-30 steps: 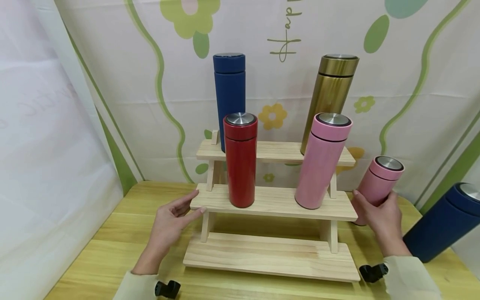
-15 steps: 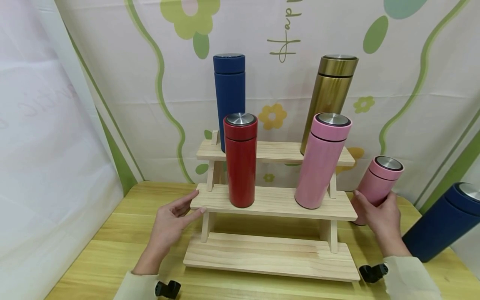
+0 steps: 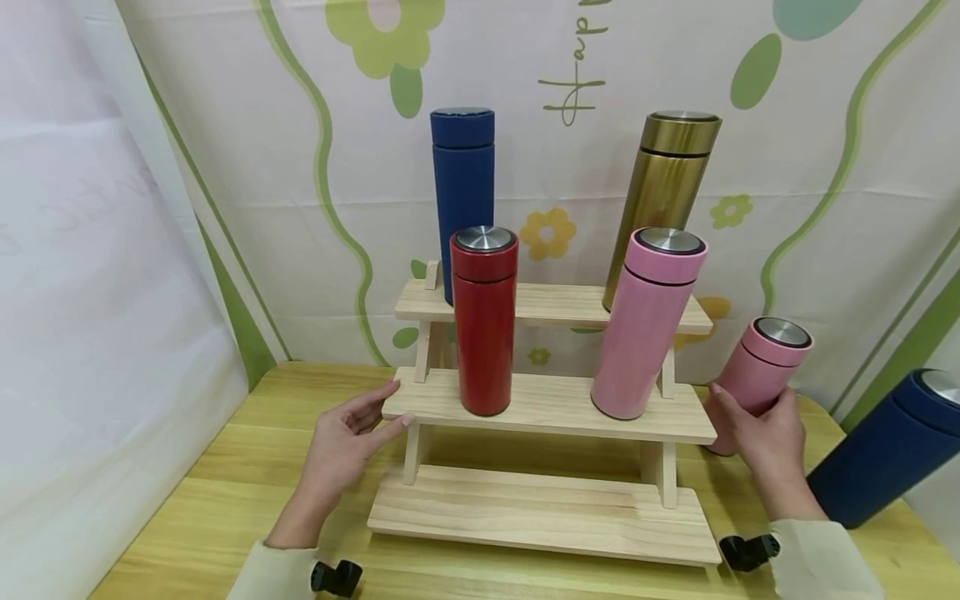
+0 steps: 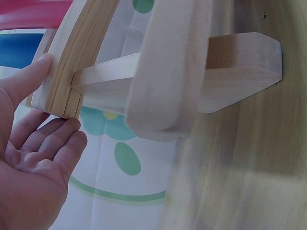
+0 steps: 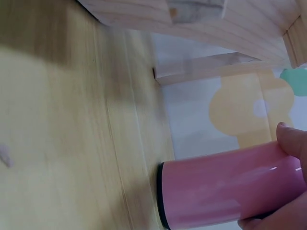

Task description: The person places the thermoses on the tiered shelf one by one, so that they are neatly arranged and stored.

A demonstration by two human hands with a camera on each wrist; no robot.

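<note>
My left hand [image 3: 341, 450] pinches the left end of the middle tier of a stepped wooden display stand [image 3: 551, 408]. In the left wrist view its thumb lies on one face of the board and the fingertips [image 4: 72, 125] are at the other. My right hand [image 3: 772, 442] grips a pink thermos flask [image 3: 753, 375] beside the stand's right end, its base close to the tabletop. On the middle tier stand a red thermos [image 3: 484, 346] and a second pink thermos [image 3: 643, 333]. The top tier carries a blue thermos [image 3: 461, 192] and a gold thermos [image 3: 667, 192], both partly hidden behind the front pair.
Another dark blue thermos [image 3: 888, 450] stands on the wooden table [image 3: 217, 492] at the far right, just beyond my right forearm. A flower-printed cloth [image 3: 540, 50] hangs behind the stand, and a white curtain [image 3: 97, 333] closes off the left side.
</note>
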